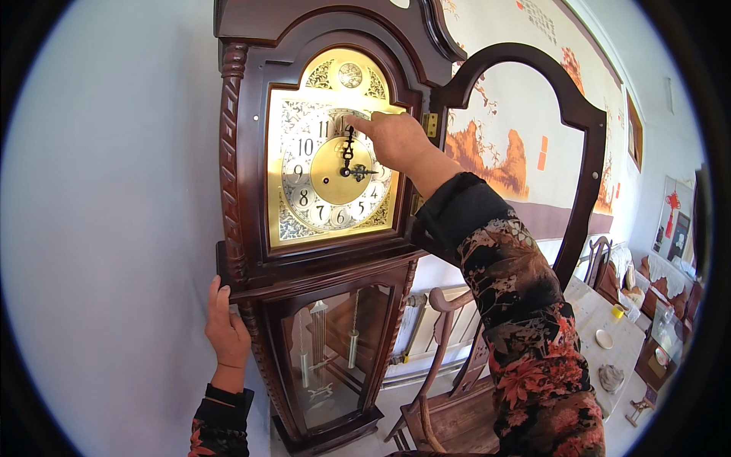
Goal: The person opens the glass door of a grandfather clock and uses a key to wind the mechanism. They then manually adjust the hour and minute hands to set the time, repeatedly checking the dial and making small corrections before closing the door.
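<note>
A dark wooden longcase clock [337,268] stands before me with its arched upper door [591,148] swung out to the right. My right hand [394,140] reaches over the brass-coloured dial [291,220], a fingertip at the tip of the long minute hand [349,149] near the 12. The ornate hour hand [361,172] points towards the 3. My left hand [227,331] rests its fingers on the left edge of the case, below the dial housing. Behind the lower glass hang metal weights [353,348] and a pendulum [320,377]. Whether the right fingers pinch the minute hand is hard to tell.
A wooden chair [457,408] stands right of the clock, in front of a radiator [440,325]. Behind it a table [594,303] bears a small dish [604,339], a yellow roll [617,311] and a crumpled cloth [611,378]. A wall [114,228] runs along the left.
</note>
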Tool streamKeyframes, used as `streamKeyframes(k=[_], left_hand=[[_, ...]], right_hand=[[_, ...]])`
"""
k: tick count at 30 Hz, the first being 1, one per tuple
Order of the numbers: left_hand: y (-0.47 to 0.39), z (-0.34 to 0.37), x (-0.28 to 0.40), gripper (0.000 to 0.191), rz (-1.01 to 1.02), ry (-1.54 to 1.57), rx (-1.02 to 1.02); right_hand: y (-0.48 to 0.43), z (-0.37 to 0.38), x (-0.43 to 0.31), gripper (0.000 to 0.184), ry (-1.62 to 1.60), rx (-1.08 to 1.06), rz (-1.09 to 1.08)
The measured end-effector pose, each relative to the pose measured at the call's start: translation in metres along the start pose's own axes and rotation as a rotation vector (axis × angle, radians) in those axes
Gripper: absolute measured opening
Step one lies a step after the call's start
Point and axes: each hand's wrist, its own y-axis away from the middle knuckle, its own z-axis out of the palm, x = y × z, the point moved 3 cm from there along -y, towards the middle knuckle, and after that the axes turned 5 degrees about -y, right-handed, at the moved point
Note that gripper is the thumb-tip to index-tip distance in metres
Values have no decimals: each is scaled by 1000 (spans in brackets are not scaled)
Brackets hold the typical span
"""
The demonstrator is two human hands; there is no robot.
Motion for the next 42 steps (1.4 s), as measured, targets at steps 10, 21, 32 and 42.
streamKeyframes(k=[10, 21, 32, 42], left_hand=[[-2, 0, 3, 50, -18, -1, 10], [-2, 2, 4, 50, 11, -40, 22], [-3, 1, 5, 51, -6, -25, 10], [-2, 0, 3, 51, -12, 23, 20]], right_hand=[[13, 25, 23, 58, -152, 47, 120], [70, 72, 16, 52, -224, 26, 296], [86, 94, -33, 21, -275, -216, 371], [76, 83, -71, 24, -398, -363, 389]])
